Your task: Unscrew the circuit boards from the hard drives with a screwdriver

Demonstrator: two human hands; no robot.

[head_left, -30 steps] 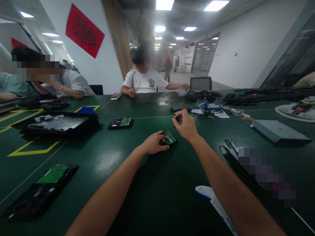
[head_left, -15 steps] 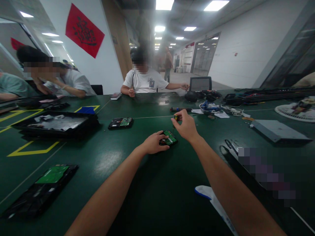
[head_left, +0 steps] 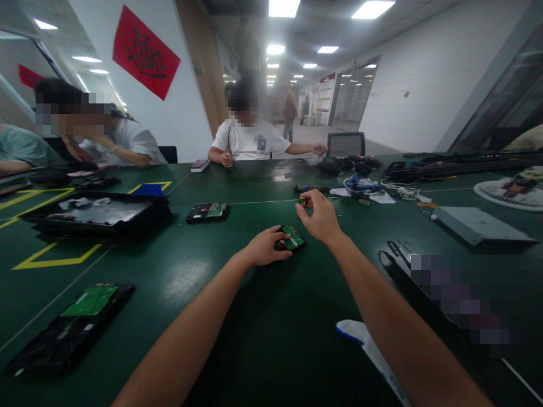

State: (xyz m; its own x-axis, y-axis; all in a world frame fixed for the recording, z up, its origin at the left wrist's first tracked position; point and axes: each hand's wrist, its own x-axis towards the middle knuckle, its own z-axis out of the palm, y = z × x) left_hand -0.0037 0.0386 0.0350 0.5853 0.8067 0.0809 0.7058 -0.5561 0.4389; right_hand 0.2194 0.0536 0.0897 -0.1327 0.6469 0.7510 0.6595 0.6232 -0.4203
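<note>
My left hand [head_left: 268, 246] is closed around the near left side of a hard drive [head_left: 296, 239] lying on the green table, its green circuit board facing up. Between the thumb and fingers of my right hand [head_left: 320, 216] is the yellow and black handle of a small screwdriver [head_left: 302, 201], held upright just above the drive's far right edge. Its thin shaft points down toward the board; I cannot tell whether the tip touches a screw. Another hard drive [head_left: 207, 212] lies farther off to the left.
A black tray [head_left: 102, 217] stands at left, with a black unit bearing a green board [head_left: 72, 328] nearer me. On the right are a grey metal box [head_left: 483, 225], a white and blue object [head_left: 360, 333] and cables [head_left: 403, 189]. A person [head_left: 254, 138] sits opposite.
My right fingers have shifted slightly around the screwdriver handle. My left hand and the hard drive stay in place. A person at the far left has leaned slightly to the right.
</note>
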